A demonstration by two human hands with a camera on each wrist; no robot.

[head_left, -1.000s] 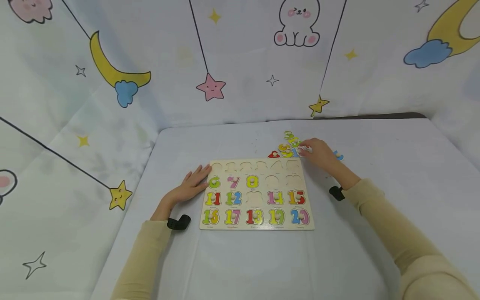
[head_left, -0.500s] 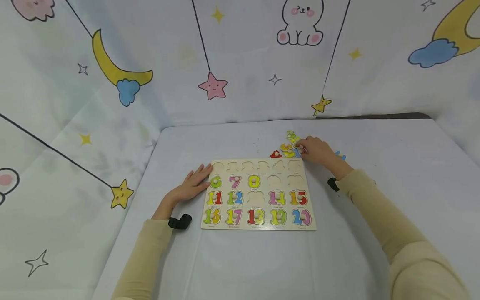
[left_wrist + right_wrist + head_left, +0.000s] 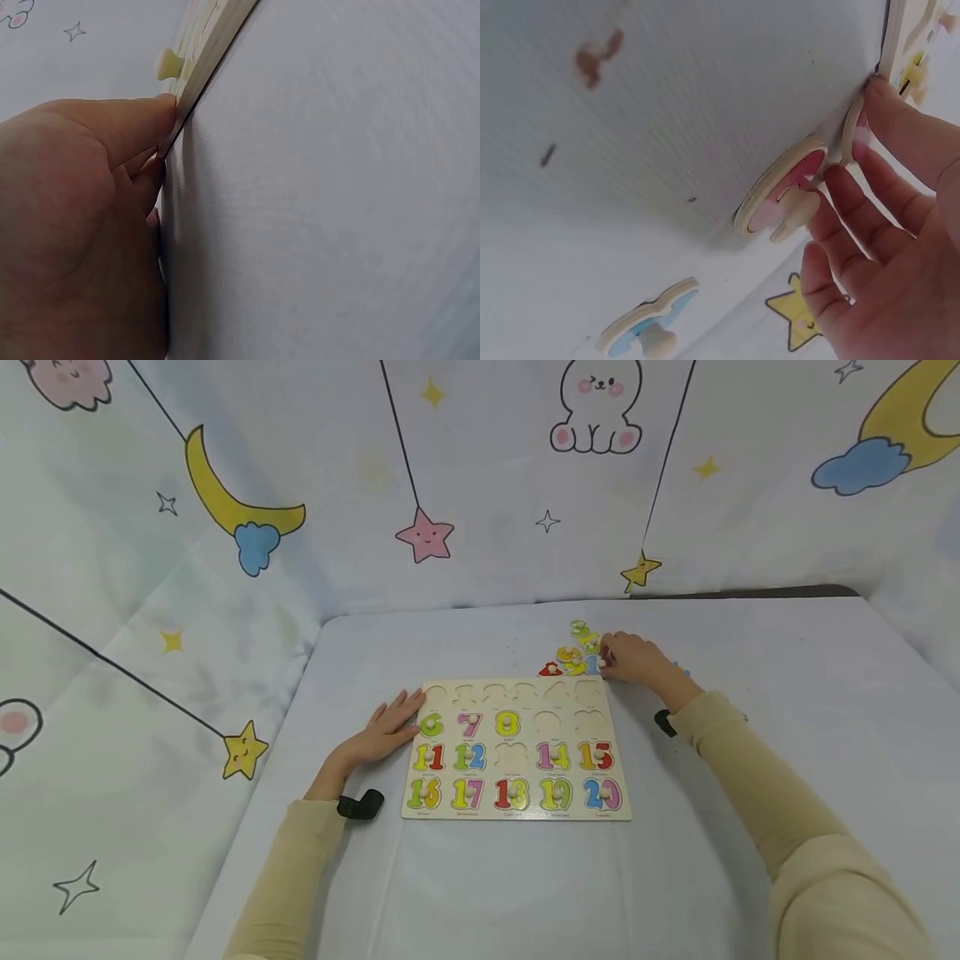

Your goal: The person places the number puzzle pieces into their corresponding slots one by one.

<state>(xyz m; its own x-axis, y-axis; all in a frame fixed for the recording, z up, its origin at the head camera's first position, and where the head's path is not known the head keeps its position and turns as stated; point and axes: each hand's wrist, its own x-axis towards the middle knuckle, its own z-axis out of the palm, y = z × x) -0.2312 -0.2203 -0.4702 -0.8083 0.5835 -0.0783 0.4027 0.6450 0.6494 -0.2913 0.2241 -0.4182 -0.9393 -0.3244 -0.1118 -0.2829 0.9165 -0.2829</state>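
Observation:
A wooden number puzzle board (image 3: 517, 817) lies flat on the table, with knobbed number pieces in its lower rows and bare recesses along the top row. My left hand (image 3: 380, 731) rests at its left edge, fingers spread, the thumb (image 3: 142, 124) touching the board's side in the left wrist view. Beyond the far right corner, my right hand (image 3: 637, 662) is among loose pieces. In the right wrist view its thumb and forefinger pinch a pink-faced puzzle piece (image 3: 852, 127), mostly hidden by the fingers. Another pink and red piece (image 3: 769, 202) lies by the other fingertips.
Several loose number pieces, including a green one (image 3: 579, 628) and a red one (image 3: 551, 669), lie behind the board. A blue piece (image 3: 649, 319) sits farther right, mostly behind the right hand in the head view. A patterned cloth backdrop (image 3: 480, 460) rises behind the table.
Over the last second the right hand has shifted slightly left, its fingers drawing closer around the piece at the pile's right side. The left hand and board stay in place.

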